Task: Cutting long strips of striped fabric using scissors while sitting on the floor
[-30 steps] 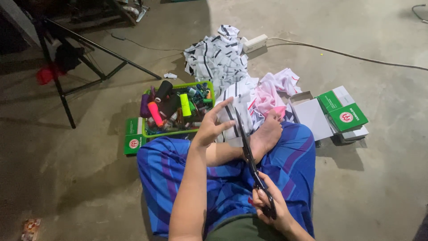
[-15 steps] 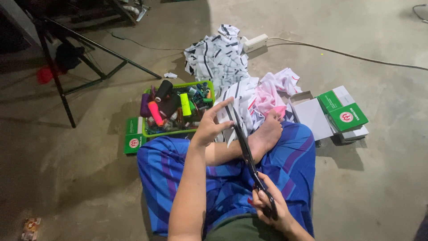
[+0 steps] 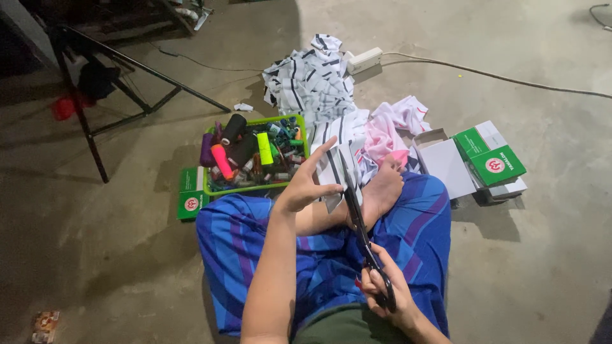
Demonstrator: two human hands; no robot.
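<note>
Cutting striped cloth, seated on the floor.
Right hand [image 3: 382, 290] clenched round black scissors [image 3: 360, 226]; left hand [image 3: 306, 181] pinches white striped fabric piece [image 3: 336, 172] near green thread basket [image 3: 255, 189].

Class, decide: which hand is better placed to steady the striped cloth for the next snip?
Left. The left hand already pinches the striped cloth beside the blades, while the right hand is occupied, its grip through the scissors handles.

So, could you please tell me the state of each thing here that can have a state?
Scissors: blades open around the cloth strip.
Striped cloth strip: held up, between the blades.
Left hand: pinching the strip.
Right hand: fingers through the scissor handles.
Green basket: full of thread spools.
White box: lid open.
Green boxes: closed, stacked.
</note>
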